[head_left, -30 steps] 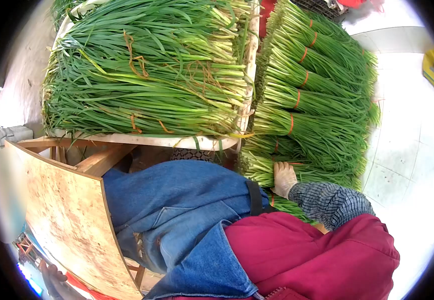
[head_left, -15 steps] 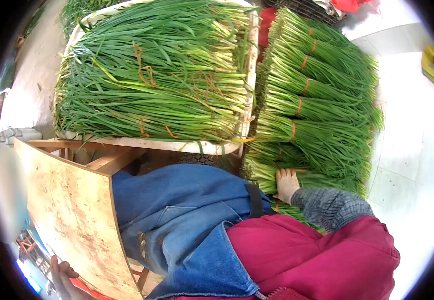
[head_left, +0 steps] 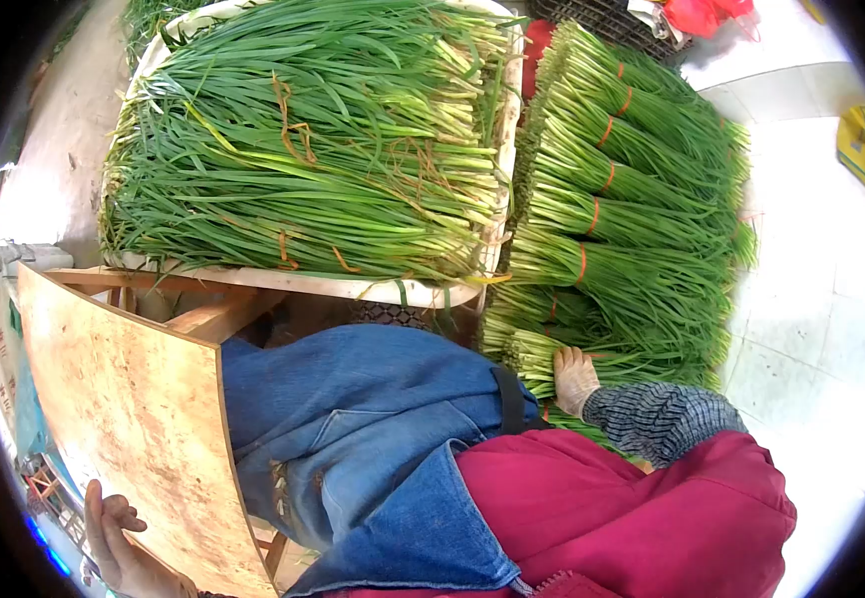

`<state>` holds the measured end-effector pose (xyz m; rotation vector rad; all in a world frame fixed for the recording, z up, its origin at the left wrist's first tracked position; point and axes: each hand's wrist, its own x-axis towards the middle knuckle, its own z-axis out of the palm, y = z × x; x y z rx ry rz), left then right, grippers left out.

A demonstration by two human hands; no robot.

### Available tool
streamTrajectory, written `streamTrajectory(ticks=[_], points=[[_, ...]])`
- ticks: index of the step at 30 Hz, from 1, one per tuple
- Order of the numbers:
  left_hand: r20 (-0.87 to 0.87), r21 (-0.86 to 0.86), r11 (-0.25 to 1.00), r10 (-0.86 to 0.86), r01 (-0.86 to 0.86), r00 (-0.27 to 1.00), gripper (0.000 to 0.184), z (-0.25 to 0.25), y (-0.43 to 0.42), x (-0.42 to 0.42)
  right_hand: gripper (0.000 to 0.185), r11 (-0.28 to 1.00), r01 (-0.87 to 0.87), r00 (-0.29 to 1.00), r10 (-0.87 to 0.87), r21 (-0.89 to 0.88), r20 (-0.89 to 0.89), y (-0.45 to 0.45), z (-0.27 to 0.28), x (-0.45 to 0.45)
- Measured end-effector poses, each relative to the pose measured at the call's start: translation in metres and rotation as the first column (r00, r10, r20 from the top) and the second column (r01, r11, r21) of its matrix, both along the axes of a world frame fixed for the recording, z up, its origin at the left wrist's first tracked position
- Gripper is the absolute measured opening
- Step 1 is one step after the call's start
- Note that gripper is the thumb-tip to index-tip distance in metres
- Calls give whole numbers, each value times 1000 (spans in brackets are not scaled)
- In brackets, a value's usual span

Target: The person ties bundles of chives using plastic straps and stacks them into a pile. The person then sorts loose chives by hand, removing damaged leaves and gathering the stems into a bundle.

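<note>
From my screen I take this for a produce packing room. I see greens (head_left: 303, 189) heaped in a big white tub (head_left: 343, 283), and just beside it bundles (head_left: 642, 214) stacked in a long row, many cinched with orange bands (head_left: 582, 264). The stained wooden board (head_left: 134, 399), the dark crate (head_left: 617, 22) and the denim apron (head_left: 353, 399) look workaday, and pale tiles (head_left: 796, 289) lie beyond the row.
</note>
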<state>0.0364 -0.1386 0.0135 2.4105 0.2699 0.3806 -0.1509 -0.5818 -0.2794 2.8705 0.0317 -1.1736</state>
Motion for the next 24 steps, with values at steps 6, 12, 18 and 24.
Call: streamTrajectory(ticks=[6,12,18,24], points=[[-166,-95,995,-6,-9,986,31,-21,42,-20,60,998,-39,997,35,-53,-72,6,-34,-13],[-159,-140,986,72,-94,985,32,-20,38,-13,67,991,-129,991,130,40,-22,11,-28,-23],[-204,-145,987,38,-69,978,32,-24,34,-17,43,993,-39,992,52,112,-112,12,-23,4],[-208,-234,970,22,-71,978,32,-39,32,-12,33,996,-77,990,81,33,-120,17,-38,9]])
